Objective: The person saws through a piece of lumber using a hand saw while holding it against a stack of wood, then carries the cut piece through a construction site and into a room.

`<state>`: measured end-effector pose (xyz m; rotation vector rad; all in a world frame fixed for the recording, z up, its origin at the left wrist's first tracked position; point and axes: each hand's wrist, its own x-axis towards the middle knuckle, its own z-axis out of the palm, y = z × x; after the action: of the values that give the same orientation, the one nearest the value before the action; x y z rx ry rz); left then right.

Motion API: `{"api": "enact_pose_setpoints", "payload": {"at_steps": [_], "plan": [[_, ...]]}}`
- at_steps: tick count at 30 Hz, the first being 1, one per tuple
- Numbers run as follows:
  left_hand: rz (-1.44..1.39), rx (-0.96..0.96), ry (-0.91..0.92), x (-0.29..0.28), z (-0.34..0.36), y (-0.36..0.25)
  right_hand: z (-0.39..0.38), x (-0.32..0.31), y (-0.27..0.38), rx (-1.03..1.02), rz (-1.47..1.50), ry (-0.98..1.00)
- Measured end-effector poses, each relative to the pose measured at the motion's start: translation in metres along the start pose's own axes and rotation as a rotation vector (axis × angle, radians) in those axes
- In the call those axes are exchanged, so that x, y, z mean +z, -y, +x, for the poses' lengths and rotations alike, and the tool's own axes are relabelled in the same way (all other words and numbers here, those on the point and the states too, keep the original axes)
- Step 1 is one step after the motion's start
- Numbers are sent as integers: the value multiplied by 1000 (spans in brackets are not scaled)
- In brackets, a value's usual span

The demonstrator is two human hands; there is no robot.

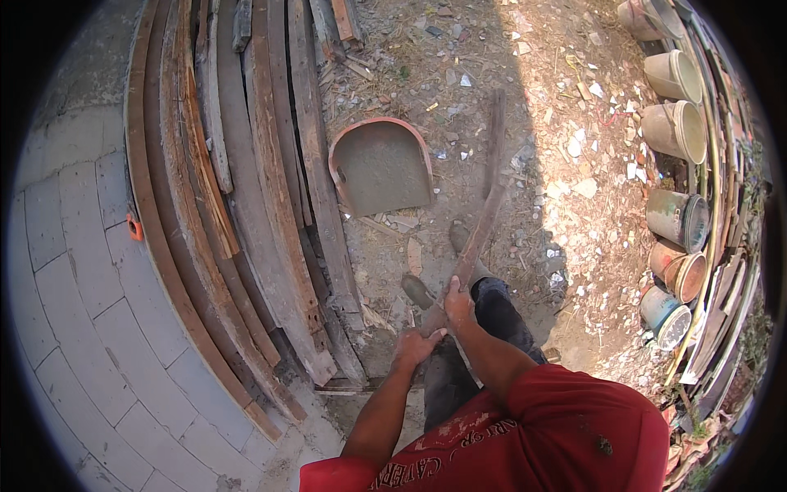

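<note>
My left hand (414,346) and my right hand (459,303) are closed on a narrow, weathered wooden board (479,225), which slants up and to the right from my hands over my boots (418,289). The right hand grips it a little farther along than the left. Beyond its far end is another dark length of wood (495,123); whether the two are joined I cannot tell. An orange-rimmed scoop-shaped pan (379,168) coated in grey lies on the ground left of the board. Long old planks (275,213) lie side by side to my left.
Paving of grey blocks (90,312) borders the planks, with a small orange tool (135,228) at their edge. Debris-strewn dirt (574,164) spreads ahead and right. Several buckets (672,131) line the right side beside stacked long boards and strips (721,295).
</note>
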<state>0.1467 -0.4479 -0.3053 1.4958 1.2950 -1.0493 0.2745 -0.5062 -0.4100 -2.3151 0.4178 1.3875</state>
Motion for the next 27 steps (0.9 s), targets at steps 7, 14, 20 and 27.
{"api": "enact_pose_setpoints", "payload": {"at_steps": [7,14,20,27], "plan": [[-185,182,-369,-15,-112,52,-62,-66,26,-265,242,502],[-402,405,-676,34,-153,139,-129,-130,179,-631,738,531],[-226,356,-561,3,-150,145,-213,-124,223,-941,772,443],[-599,848,-757,-129,-202,82,-331,-115,158,-1567,662,293]]}}
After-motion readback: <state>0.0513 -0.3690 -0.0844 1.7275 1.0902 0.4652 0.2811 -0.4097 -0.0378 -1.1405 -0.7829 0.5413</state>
